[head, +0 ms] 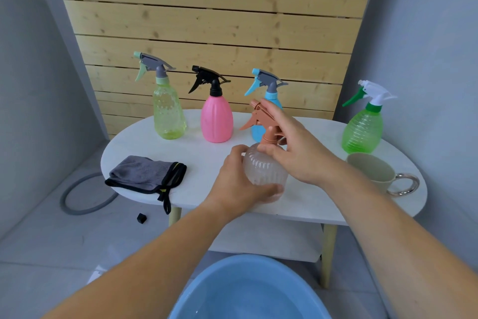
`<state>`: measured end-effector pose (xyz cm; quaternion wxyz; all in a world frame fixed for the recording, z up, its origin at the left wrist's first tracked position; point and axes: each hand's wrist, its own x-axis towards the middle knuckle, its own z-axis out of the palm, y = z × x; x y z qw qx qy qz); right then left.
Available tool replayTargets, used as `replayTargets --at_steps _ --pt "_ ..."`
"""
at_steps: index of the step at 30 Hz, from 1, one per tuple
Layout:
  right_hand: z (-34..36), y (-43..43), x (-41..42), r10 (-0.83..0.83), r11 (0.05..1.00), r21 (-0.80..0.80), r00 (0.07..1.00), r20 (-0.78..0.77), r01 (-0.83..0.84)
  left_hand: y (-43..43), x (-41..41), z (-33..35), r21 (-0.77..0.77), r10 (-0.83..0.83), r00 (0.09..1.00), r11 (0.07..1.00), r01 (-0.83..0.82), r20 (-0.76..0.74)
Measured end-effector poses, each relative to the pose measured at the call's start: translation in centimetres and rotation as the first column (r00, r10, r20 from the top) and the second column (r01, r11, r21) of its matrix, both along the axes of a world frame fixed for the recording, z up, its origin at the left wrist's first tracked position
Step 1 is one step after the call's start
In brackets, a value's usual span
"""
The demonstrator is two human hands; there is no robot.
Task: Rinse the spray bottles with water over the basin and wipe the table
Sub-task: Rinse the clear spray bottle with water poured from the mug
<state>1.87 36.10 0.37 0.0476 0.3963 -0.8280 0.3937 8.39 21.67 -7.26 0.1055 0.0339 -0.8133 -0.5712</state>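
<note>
A clear ribbed spray bottle (263, 171) with a terracotta trigger head (261, 122) stands near the front of the white oval table (207, 161). My left hand (238, 184) grips its round body from the left. My right hand (294, 148) curls round the trigger head and neck. Behind stand a yellow-green bottle (168, 117), a pink bottle with a black head (216, 119), a blue bottle (269, 91) partly hidden by my right hand, and a green bottle with a white head (363, 130) at the right. A blue basin (248, 290) with water sits on the floor below.
A folded grey cloth with black trim (147, 174) lies on the table's left front. A beige cup with a shiny handle (375, 171) stands at the right front. A grey ring (85, 194) and a small black cap (141, 218) lie on the floor at left.
</note>
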Motion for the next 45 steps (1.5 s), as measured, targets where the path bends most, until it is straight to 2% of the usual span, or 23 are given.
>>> replayTargets --at_steps 4,10,14,18,22,26,31,36,45 --pt "0.1 0.2 -0.1 0.061 0.997 -0.06 0.995 0.073 -0.056 -0.3 0.0 0.6 0.067 -0.111 0.993 0.992 0.109 0.03" --pt "-0.2 0.1 -0.5 -0.039 0.999 -0.007 0.998 -0.048 0.038 -0.4 -0.5 -0.1 0.049 -0.039 0.999 0.998 0.039 -0.002" --pt "-0.2 0.4 -0.5 0.025 0.999 -0.02 0.999 0.042 -0.025 -0.7 -0.7 -0.1 0.038 -0.057 0.998 0.998 0.058 -0.021" --pt "-0.3 0.3 -0.6 -0.026 1.0 0.01 0.999 -0.045 0.026 -0.6 -0.6 -0.1 0.042 -0.074 0.997 0.996 0.074 -0.016" --pt "-0.3 0.4 -0.6 0.018 0.999 -0.034 0.998 0.06 -0.016 -1.0 -0.2 0.0 0.04 -0.095 0.995 0.995 0.096 -0.01" --pt "-0.4 0.1 -0.4 -0.026 0.999 -0.045 1.0 -0.017 0.025 -1.0 -0.2 0.1 0.025 -0.077 0.997 0.997 0.078 -0.015" --pt "-0.2 0.6 -0.5 0.034 0.998 -0.048 0.994 0.104 -0.03 -1.0 -0.2 0.1 -0.007 -0.061 0.998 0.998 0.061 -0.008" --pt "0.1 1.2 -0.5 0.08 0.997 -0.029 0.987 0.142 -0.077 -1.0 -0.3 -0.1 0.015 -0.066 0.998 0.998 0.065 0.021" --pt "-0.8 0.8 -0.9 0.078 0.978 -0.205 0.974 0.214 -0.034 -0.6 -0.3 -0.5 0.005 -0.028 1.0 1.0 0.028 0.005"
